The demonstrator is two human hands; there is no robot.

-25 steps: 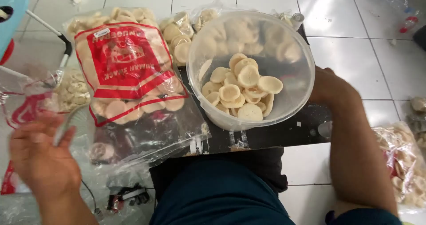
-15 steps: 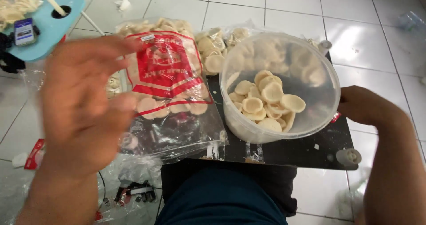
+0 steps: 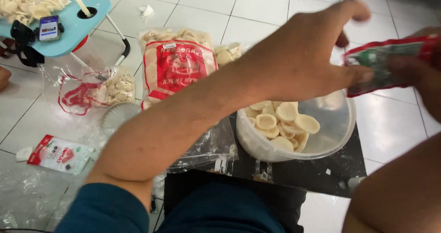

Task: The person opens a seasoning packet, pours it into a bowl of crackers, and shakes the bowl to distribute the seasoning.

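My left hand (image 3: pixel 312 53) reaches across to the right, above a clear plastic bowl (image 3: pixel 335 136), and pinches the left edge of a small red and green sachet (image 3: pixel 386 60). At the right edge of the view my right hand (image 3: pixel 425 83), blurred, grips the sachet's other end. The sachet hangs in the air over the bowl's far right rim. Pale round crackers (image 3: pixel 285 122) lie inside the bowl, which rests on a black board (image 3: pixel 312 178) in front of my lap.
A large clear bag of crackers with a red label (image 3: pixel 177 67) lies on the tiled floor left of the bowl. A smaller bag (image 3: pixel 108 88) and another sachet (image 3: pixel 59 155) lie further left. A light blue folding table (image 3: pixel 73 19) stands at the top left.
My left hand has swung from the left side across to the right. My right hand has left the bowl's side and risen, and both hands now hold a sachet above the bowl.
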